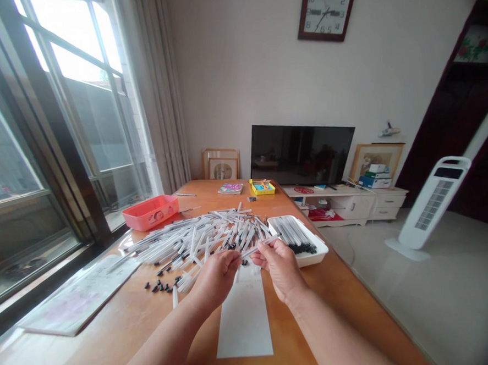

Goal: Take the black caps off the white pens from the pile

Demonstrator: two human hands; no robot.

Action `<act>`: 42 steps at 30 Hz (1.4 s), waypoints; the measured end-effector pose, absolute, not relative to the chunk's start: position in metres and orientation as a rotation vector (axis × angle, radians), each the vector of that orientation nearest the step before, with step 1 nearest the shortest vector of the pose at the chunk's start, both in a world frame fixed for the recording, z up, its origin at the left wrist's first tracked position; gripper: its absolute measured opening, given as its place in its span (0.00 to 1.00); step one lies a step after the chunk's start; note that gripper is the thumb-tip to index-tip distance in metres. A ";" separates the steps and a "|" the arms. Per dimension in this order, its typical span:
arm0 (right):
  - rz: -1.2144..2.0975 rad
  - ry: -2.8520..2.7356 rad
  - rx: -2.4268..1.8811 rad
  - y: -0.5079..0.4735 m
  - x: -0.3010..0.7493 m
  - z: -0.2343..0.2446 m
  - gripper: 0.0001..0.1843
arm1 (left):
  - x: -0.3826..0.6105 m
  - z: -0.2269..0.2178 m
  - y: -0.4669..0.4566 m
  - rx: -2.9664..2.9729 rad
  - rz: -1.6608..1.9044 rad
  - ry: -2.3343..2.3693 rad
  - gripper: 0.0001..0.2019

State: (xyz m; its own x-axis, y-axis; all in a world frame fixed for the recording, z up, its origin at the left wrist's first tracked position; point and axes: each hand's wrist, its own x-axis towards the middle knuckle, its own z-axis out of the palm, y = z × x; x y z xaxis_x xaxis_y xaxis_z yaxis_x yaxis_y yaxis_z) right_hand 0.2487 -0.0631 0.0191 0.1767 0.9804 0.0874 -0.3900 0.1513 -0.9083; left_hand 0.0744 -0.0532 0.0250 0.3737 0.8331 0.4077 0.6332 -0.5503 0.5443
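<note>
Between my two hands is a clear-barrelled pen point(249, 252), held slanting up to the right above the table. My right hand point(281, 265) is closed around its barrel, thumb on top. My left hand point(220, 272) pinches at its lower left end; whether a small part is also in those fingers is hidden. Just beyond lies a wide pile of clear pen barrels and dark refills point(189, 235). Loose black caps point(161, 287) are scattered left of my left hand. A white tray point(321, 250) by my right hand holds a row of pens with black ends.
A white paper strip point(244, 325) lies beneath my hands. A booklet point(77, 300) is at left, a red basket point(150, 213) behind it. A yellow box point(263, 188) and magazine point(230, 189) lie at the far end. The table's right edge runs beside the tray.
</note>
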 end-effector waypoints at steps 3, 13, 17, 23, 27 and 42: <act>1.183 -0.833 -0.887 -0.062 0.247 0.019 0.19 | 0.074 0.026 -0.054 2.363 0.985 1.275 0.14; 1.217 -0.798 -0.882 -0.065 0.246 0.023 0.19 | 0.073 0.033 -0.061 2.389 0.985 1.253 0.14; 1.240 -0.793 -0.870 -0.066 0.247 0.023 0.18 | 0.073 0.036 -0.063 2.386 1.003 1.233 0.12; 1.263 -0.786 -0.870 -0.067 0.247 0.023 0.17 | 0.073 0.036 -0.063 2.423 0.983 1.232 0.13; 1.259 -0.779 -0.865 -0.066 0.246 0.021 0.17 | 0.073 0.031 -0.061 2.436 1.007 1.230 0.12; 1.280 -0.729 -0.864 -0.067 0.246 0.025 0.17 | 0.077 0.036 -0.068 2.601 1.017 1.273 0.13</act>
